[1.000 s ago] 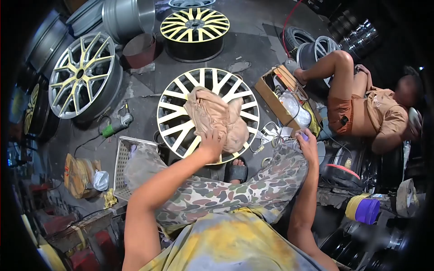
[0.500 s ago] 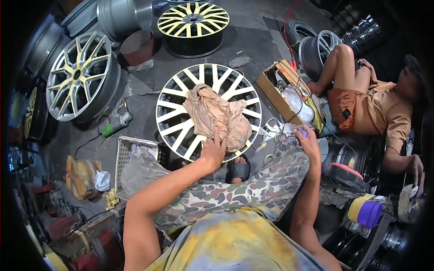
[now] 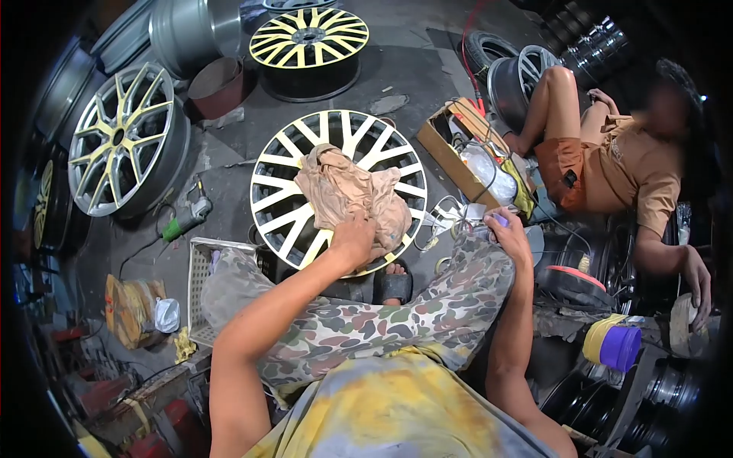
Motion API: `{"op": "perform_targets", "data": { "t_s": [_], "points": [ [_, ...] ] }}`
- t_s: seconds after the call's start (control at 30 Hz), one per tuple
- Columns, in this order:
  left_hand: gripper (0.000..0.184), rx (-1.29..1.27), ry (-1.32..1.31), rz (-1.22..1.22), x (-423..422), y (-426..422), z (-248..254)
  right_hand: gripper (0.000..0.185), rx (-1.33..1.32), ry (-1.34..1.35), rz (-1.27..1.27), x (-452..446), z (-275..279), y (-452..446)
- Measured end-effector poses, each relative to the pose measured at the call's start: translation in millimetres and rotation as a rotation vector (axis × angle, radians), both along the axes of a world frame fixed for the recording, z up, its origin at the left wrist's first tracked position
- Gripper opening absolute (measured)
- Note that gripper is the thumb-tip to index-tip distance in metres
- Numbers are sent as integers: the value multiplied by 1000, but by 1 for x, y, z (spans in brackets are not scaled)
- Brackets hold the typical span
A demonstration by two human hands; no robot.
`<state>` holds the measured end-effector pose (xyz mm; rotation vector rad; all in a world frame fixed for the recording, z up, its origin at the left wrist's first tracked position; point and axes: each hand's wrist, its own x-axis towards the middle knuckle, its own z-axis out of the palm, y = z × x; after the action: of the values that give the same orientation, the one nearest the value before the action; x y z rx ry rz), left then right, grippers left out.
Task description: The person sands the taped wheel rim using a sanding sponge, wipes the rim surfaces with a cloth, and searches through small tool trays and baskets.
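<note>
A wheel rim (image 3: 269, 219) with pale yellow spoke faces lies flat on the floor in front of my knees. Crumpled on top of it is a pinkish-beige rag (image 3: 332, 183), which covers the hub and several spokes. My left hand (image 3: 356, 238) presses into the rag's near side, its fingers bent into the folds. Beside my right knee, my right hand (image 3: 513, 235) is closed around a small purple thing (image 3: 502, 220); most of it is hidden by the fingers, so its kind is unclear.
A second yellow-spoked rim (image 3: 309, 38) stands behind, another rim (image 3: 121, 137) leans at left. A green-and-grey power tool (image 3: 187, 217) lies near a plastic crate (image 3: 200, 286). A wooden box (image 3: 450, 156) holds cables and plastic. At right sits another person (image 3: 611, 168); purple and yellow tape rolls (image 3: 620, 347) hang nearby.
My left hand has moved further onto the rag, and its outstretched fingers are now bent into the cloth. The whole view has shifted slightly. My right hand keeps the purple thing by my knee.
</note>
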<state>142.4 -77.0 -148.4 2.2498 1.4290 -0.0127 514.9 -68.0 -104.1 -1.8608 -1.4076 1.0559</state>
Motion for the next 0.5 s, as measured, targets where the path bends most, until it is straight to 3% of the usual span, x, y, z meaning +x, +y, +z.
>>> {"op": "perform_targets", "data": {
  "t_s": [0.13, 0.4, 0.5],
  "points": [
    [67, 114, -59, 28, 10, -5, -19, 24, 28, -6, 6, 12, -11, -3],
    [41, 131, -116, 16, 8, 3, -44, 25, 27, -69, -43, 19, -13, -8],
    [42, 118, -111, -10, 7, 4, -42, 25, 67, -151, -32, 19, -17, -7]
  ]
}}
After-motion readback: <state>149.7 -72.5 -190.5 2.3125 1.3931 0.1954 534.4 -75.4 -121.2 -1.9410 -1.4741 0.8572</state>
